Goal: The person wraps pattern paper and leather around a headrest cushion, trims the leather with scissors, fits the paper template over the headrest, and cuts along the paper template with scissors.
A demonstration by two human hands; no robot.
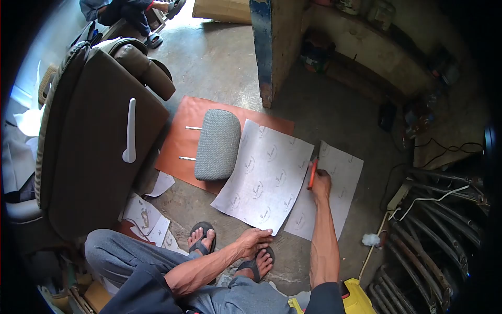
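Observation:
My right hand (pixel 320 186) is closed around orange-handled scissors (pixel 312 175), by the far end of the gap between two white sheets. The left white sheet (pixel 267 172), printed with repeated grey logos, curls up slightly. A matching right sheet (pixel 341 180) lies flat on the floor, partly under my right hand and forearm. My left hand (pixel 254 243) pinches the near edge of the left sheet, thumb on top. Beside that sheet, a grey fabric headrest (pixel 217 144) with two metal rods lies on an orange-brown sheet (pixel 180 125).
A large brown seat (pixel 94 141) with a white lever stands at left. White scraps (pixel 146 217) lie near my sandalled feet. Metal frames (pixel 418 251) are stacked at right, beside a cable. A post (pixel 263 52) rises ahead. Another person's legs (pixel 136 18) show at top left.

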